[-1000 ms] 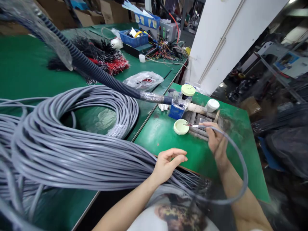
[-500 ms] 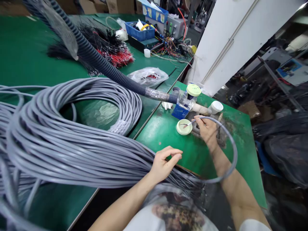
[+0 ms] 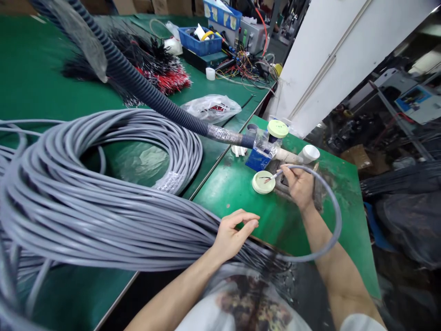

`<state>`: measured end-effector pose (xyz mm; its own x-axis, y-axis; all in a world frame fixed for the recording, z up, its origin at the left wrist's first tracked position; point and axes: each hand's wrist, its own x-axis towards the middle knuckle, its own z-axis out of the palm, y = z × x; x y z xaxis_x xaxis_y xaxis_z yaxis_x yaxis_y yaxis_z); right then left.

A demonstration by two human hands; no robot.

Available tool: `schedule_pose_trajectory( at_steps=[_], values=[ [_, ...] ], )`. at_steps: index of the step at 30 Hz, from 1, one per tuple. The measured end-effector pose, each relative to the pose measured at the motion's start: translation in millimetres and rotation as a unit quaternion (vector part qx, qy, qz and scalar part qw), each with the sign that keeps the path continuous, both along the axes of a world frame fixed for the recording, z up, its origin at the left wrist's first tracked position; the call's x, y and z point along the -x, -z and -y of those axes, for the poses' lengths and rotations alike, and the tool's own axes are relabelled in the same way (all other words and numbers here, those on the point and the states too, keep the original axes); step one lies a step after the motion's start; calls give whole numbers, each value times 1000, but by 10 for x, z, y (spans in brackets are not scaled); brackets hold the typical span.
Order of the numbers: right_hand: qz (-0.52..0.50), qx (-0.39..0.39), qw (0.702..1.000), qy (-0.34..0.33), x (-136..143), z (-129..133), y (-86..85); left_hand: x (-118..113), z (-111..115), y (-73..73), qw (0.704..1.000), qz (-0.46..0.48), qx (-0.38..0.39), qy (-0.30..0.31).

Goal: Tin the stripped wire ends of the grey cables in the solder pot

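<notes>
While the right hand (image 3: 299,186) is pinching a single grey cable (image 3: 336,216) near its stripped end, the bared wire tips (image 3: 267,178) are lying over the small pale green tin (image 3: 263,182) on the green counter (image 3: 241,188), seemingly dipping into whatever it holds. The cable is arching away from that hand, looping past the right forearm and back toward the big bundle of grey cables (image 3: 103,202) coiled on the left. The left hand (image 3: 231,235) is resting on that bundle at the counter's edge, fingers loosely curled with thumb and forefinger nearly meeting; it is gripping nothing that I can make out. Just behind the tin, a corrugated black hose (image 3: 151,96) is ending at a blue block (image 3: 257,159). This looks like the dipping step; the next move, I judge, is calling for a steady lift of the tips clear of the tin.
</notes>
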<state>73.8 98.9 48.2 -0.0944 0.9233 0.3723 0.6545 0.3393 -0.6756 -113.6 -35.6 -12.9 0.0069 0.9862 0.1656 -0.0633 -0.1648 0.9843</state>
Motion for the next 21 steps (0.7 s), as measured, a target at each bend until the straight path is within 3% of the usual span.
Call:
schedule_pose_trajectory(
  at_steps=[4, 8, 14, 21],
  values=[
    [5, -51, 997, 61, -244, 74, -206, 19, -1, 14, 1000, -4, -13, -6],
    [54, -73, 987, 135, -594, 109, -258, 12, 5, 35, 1000, -6, -26, -13],
    [94, -76, 974, 192, -947, 34, -94, -27, 19, 61, 1000, -7, -30, -1],
    [115, -67, 967, 216, -1076, -102, 103, -15, 20, 40, 999, -26, -26, -5]
  ],
)
